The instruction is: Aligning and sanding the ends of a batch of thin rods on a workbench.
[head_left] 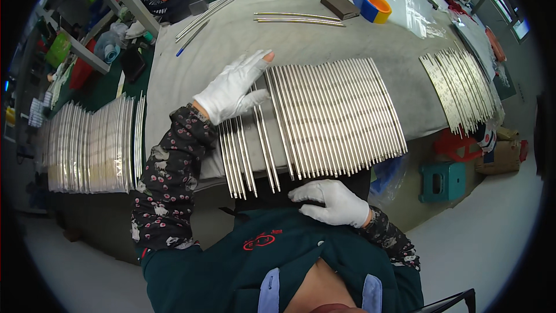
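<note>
Dark green cloth work shirt (214, 272) sits nearest. Your white-gloved left hand (234, 87) lies over the far ends of thin silvery metal rods (238, 162) on the grey tabletop (168, 78), grip spread, thumb parted. Your white-gloved right hand (333, 203) curls beside the near ends of the wide silvery rod row (336, 119); cannot tell whether it pinches anything. Risk: near ends overhang the edge; a downward knock could tip rods off. Sideways push could jumble the groups.

Metal rods (237, 159) partly hidden by left hand (231, 88), glasses (458, 297) cut off at lower edge
</note>
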Available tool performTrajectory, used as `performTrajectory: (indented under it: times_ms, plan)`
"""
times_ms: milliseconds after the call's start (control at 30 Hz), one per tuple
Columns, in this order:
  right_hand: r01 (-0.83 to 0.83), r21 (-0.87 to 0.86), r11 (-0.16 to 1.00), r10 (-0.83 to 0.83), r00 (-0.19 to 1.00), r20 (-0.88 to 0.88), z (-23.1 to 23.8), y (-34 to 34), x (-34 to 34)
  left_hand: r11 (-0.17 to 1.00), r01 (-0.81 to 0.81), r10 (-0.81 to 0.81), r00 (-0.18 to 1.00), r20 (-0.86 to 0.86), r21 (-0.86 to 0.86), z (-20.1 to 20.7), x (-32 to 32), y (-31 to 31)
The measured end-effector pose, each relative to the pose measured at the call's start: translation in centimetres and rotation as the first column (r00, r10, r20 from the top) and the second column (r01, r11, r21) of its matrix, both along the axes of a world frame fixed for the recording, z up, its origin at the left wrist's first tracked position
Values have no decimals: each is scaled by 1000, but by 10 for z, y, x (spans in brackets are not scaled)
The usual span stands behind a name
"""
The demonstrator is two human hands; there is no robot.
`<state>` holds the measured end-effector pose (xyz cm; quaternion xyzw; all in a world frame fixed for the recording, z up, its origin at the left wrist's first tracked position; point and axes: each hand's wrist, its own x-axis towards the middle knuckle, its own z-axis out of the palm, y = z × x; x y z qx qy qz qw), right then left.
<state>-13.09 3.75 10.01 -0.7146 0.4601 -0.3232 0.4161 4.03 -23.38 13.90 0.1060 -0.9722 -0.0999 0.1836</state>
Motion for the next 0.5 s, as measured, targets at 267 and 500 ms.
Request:
performTrajectory:
  times_ms: [267,500]
  plan:
    - [-71,67,995,67,996,61,-1,4,2,989,8,36,952,303,-144,-9,45,53]
    - [-295,1,955,294,950,105,8,-13,21,991,110,-95,980,172,-79,-23,-41,42]
